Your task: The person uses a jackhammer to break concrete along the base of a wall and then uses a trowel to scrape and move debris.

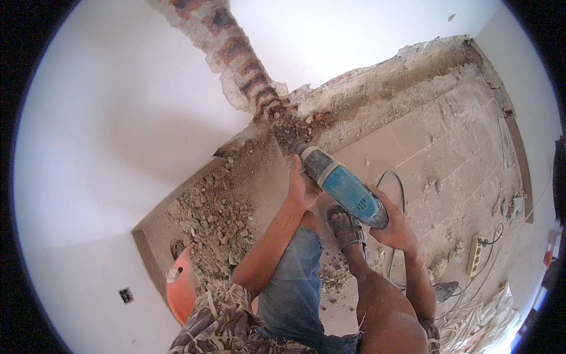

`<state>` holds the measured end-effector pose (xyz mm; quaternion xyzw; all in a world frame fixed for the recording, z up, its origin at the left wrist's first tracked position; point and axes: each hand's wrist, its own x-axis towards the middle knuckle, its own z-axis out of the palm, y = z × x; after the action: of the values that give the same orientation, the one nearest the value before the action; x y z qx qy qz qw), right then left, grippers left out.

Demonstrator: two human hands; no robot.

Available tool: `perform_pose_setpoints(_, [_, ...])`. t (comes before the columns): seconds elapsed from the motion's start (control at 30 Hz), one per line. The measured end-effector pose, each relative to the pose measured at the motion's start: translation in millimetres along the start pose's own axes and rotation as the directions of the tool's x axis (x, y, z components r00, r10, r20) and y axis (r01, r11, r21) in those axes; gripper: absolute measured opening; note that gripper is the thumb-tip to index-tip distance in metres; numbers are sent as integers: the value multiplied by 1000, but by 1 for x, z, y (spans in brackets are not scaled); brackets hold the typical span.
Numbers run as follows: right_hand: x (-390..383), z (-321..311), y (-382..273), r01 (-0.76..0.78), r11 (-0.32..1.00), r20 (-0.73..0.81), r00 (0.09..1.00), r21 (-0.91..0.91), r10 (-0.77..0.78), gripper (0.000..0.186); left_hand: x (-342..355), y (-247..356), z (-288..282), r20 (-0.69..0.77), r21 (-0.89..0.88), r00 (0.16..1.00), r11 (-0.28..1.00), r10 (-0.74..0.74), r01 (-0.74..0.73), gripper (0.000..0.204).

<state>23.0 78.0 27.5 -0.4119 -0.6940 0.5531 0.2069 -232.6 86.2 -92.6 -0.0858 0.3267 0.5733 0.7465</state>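
Note:
A teal and grey rotary hammer drill point(348, 187) slants across the middle, its front end up and to the left. My right hand point(394, 224) is wrapped round its rear handle. Near the front, my left hand point(302, 187) grips the drill from the left side; part of its fingers is hidden behind the tool. The drill's nose is at the foot of a chased channel point(250, 76) in the white wall, where broken red brick shows. Loose brick and mortar rubble point(289, 127) lies there, and the bit's tip cannot be made out.
A rubble heap point(218, 218) lies left of my legs, beside an orange bucket point(181, 286). A black cable point(403, 192) loops behind the drill. On the dusty tiled floor point(436, 171) at right are a power strip point(474, 255) and coiled cord point(466, 330). A broken-out trench point(389, 88) follows the far wall.

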Motion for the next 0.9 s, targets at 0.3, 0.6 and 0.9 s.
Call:
perform_pose_setpoints(0.3, [-8, 11, -14, -136, 990, 1, 991, 38, 136, 89, -24, 6, 16, -62, 129, 998, 992, -8, 16, 79])
perform_pose_setpoints(0.6, [10, -21, 17, -35, 994, 70, 997, -100, 42, 90, -1, -1, -3, -105, 137, 986, 980, -128, 142, 77])
perform_pose_setpoints(0.9, [-26, 28, -16, -231, 971, 37, 972, -65, 233, 88, -20, -11, -7, -113, 171, 993, 984, -36, 55, 79])
